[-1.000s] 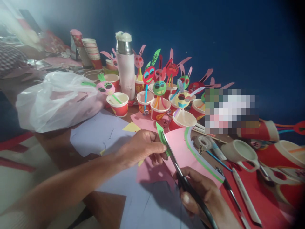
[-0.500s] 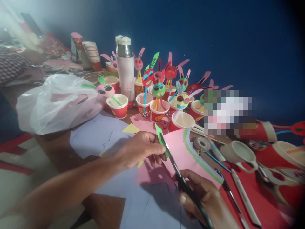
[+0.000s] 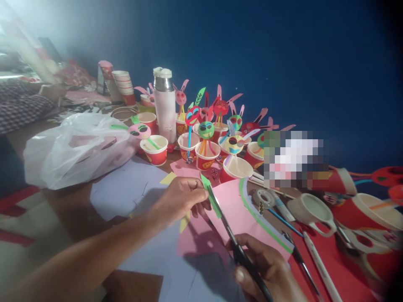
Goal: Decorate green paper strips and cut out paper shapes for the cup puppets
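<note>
Between the thumb and fingers of my left hand (image 3: 185, 196) is a narrow green paper piece (image 3: 215, 206), its pointed tip upward. My right hand (image 3: 262, 268) is closed round the black handles of the scissors (image 3: 234, 241). The scissors' blades lie along the right edge of the green piece, close to my left fingertips. Below both hands are a pink paper sheet (image 3: 228, 201) with a green curved border and light purple paper (image 3: 151, 247).
Decorated paper cups (image 3: 208, 156) and a white bottle (image 3: 165, 111) stand at the back. A plastic bag (image 3: 75, 151) is at left, near a person's checkered sleeve (image 3: 23, 107). Tape (image 3: 263, 199), a mug (image 3: 311, 209) and pens (image 3: 319, 264) lie at right.
The view has tilted up slightly, so the cups and bottle sit lower. My left fingers have shifted up the green piece, and more of its lower part shows beside the blades.
</note>
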A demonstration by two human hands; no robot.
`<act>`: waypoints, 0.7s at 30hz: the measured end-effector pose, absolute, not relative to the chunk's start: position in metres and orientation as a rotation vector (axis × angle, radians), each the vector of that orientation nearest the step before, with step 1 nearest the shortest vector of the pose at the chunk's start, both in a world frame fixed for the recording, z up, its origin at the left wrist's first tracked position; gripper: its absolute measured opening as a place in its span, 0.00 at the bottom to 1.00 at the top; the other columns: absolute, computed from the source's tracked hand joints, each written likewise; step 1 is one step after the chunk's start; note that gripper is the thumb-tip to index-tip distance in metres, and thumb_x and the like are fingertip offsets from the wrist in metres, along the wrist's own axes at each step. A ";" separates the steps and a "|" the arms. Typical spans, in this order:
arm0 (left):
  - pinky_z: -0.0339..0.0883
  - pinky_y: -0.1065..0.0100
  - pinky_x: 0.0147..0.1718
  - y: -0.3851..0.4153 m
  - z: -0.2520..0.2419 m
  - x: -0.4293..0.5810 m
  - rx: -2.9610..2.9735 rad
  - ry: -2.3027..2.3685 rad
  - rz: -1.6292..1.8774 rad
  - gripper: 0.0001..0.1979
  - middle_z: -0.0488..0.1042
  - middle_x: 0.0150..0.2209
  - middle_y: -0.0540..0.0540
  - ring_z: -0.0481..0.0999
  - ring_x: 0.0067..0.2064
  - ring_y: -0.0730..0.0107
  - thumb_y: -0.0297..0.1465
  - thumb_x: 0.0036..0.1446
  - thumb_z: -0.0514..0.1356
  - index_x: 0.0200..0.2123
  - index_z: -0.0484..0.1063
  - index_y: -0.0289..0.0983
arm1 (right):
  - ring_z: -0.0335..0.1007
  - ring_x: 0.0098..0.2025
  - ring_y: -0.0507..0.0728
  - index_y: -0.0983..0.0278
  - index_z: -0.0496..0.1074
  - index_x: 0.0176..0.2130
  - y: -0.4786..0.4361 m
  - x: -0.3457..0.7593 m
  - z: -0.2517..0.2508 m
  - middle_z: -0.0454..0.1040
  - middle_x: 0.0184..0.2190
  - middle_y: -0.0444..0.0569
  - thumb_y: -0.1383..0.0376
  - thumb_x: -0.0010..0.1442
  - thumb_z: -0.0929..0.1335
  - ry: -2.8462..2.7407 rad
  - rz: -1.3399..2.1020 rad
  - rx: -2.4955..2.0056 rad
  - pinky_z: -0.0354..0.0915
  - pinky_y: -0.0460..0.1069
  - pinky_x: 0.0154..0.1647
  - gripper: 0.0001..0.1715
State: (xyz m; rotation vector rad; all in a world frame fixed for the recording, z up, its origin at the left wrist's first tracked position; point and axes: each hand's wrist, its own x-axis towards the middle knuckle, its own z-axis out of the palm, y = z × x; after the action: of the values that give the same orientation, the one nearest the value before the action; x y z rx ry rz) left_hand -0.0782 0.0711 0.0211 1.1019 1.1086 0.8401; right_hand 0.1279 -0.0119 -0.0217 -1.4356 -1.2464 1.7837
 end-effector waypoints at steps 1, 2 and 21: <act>0.62 0.75 0.18 0.071 0.020 -0.078 1.090 1.093 0.844 0.08 0.73 0.17 0.49 0.70 0.18 0.75 0.33 0.43 0.60 0.20 0.71 0.33 | 0.49 0.19 0.47 0.63 0.70 0.38 -0.012 0.129 -0.024 0.54 0.19 0.35 0.42 0.44 0.75 -1.267 1.771 -1.437 0.50 0.43 0.18 0.33; 0.62 0.75 0.18 0.071 0.020 -0.078 1.081 1.080 0.845 0.08 0.73 0.17 0.49 0.70 0.18 0.75 0.33 0.43 0.60 0.20 0.71 0.33 | 0.50 0.20 0.47 0.63 0.70 0.37 -0.012 0.129 -0.025 0.54 0.20 0.35 0.41 0.44 0.75 -1.285 1.750 -1.447 0.50 0.44 0.19 0.33; 0.64 0.76 0.18 0.068 0.018 -0.076 1.061 1.024 0.826 0.08 0.73 0.17 0.50 0.71 0.19 0.76 0.33 0.43 0.61 0.20 0.71 0.33 | 0.48 0.20 0.47 0.63 0.69 0.38 -0.011 0.128 -0.014 0.57 0.19 0.36 0.41 0.45 0.74 -1.301 1.793 -1.436 0.49 0.45 0.21 0.33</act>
State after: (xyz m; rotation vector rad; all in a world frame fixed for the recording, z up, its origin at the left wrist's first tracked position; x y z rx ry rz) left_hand -0.0756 0.0682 0.0183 1.0608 1.0238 0.8261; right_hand 0.1283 -0.0113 -0.0142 -1.4364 -1.3006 1.7933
